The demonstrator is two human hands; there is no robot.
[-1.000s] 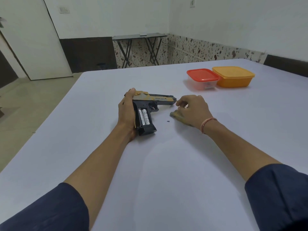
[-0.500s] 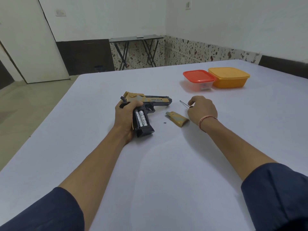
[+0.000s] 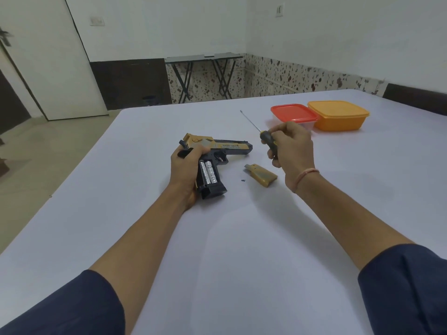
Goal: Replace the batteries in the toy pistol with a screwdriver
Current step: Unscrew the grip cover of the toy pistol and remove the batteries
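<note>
The fingers of the right hand [image 3: 291, 147] are curled closed around the black handle of the screwdriver [image 3: 265, 137], which is held raised above the table [image 3: 242, 238]; its thin metal shaft slants up and away to the left, the tip pointing toward the far table edge. A thin thread band is worn on the right wrist. The fingers of the left hand [image 3: 185, 170] are wrapped over the rear of the toy pistol [image 3: 212, 163], with the thumb laid across the gold slide and the palm against the back of the grip. The pistol is held lying on its side on the table, muzzle to the right, and the grip compartment is open, with two silver batteries [image 3: 208, 172] seen side by side inside it. The gold battery cover [image 3: 261, 175] lies flat on the table just right of the grip, below the right hand and apart from it. A tiny dark screw [image 3: 242, 180] lies between the cover and the pistol. Further back on the right, a red-lidded container [image 3: 294, 113] and an orange container [image 3: 338, 115] stand touching each other. Dark blue sleeves are pushed up on both forearms
</note>
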